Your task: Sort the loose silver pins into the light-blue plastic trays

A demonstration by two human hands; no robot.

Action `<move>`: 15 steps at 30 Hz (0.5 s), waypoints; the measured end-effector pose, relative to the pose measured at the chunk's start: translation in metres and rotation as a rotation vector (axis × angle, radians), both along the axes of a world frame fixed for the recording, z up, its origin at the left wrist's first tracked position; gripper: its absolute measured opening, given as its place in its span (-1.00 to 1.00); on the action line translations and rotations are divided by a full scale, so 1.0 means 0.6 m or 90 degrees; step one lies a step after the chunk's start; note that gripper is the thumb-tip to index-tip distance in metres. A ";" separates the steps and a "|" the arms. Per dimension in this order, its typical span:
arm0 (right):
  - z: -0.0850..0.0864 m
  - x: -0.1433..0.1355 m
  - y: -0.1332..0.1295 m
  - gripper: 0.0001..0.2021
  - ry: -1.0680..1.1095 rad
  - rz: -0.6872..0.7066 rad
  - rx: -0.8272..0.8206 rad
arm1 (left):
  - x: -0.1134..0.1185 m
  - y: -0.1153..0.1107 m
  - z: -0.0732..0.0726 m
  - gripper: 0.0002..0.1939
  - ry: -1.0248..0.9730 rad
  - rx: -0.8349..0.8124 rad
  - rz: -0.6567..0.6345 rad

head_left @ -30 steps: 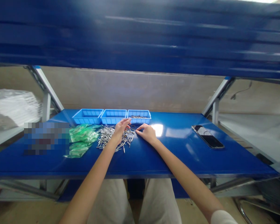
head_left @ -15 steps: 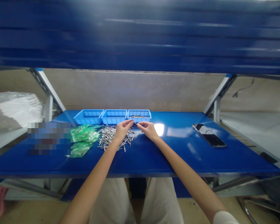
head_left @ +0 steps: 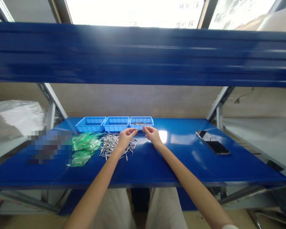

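My left hand point(head_left: 126, 137) and my right hand point(head_left: 153, 135) meet above the table, fingertips pinched on the two ends of a thin, short metal rivet point(head_left: 140, 129). Its finer details are too small to make out. Beneath and left of my left hand lies a loose pile of silver blind rivets point(head_left: 109, 145), partly covered by that hand. Just beyond my fingers stands the right blue bin point(head_left: 141, 119), holding a layer of similar small metal pieces. Beside it are a middle blue bin point(head_left: 116, 128) and a left blue bin point(head_left: 90, 128), with nothing visible inside.
Crumpled green plastic bags point(head_left: 84, 144) lie left of the pile, next to a pixelated patch. A phone point(head_left: 213, 143) rests on the right of the blue table point(head_left: 181, 165). A blue shelf beam point(head_left: 143, 57) crosses overhead, with slanted metal supports point(head_left: 218, 103) on both sides.
The camera has tilted upward, so the scene sits lower and a bright area shows above the beam. Both hands stay together, my right hand's fingers now more curled around the rivet's end.
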State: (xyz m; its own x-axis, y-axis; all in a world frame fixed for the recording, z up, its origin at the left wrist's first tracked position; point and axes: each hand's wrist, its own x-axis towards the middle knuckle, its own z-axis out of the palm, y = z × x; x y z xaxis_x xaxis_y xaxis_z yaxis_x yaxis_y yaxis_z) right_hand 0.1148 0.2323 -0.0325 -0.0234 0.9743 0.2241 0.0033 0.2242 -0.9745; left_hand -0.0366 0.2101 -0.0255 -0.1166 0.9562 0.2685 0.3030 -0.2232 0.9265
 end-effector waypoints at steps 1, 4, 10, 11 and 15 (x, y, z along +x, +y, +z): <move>0.000 0.002 0.002 -0.60 0.007 -0.008 -0.003 | 0.001 0.000 0.000 -0.59 -0.020 -0.001 -0.001; -0.003 0.008 0.006 -0.61 0.013 -0.025 -0.016 | 0.000 0.005 -0.001 -0.59 -0.095 -0.008 0.018; -0.004 0.019 0.013 -0.65 0.006 -0.012 -0.033 | -0.006 0.010 -0.001 -0.64 -0.191 -0.008 0.058; -0.003 0.020 0.013 -0.65 0.011 -0.009 -0.033 | -0.006 0.009 0.000 -0.64 -0.199 -0.010 0.060; 0.008 0.019 0.016 -0.62 0.075 0.036 0.005 | -0.004 0.006 0.006 -0.66 -0.209 -0.016 0.060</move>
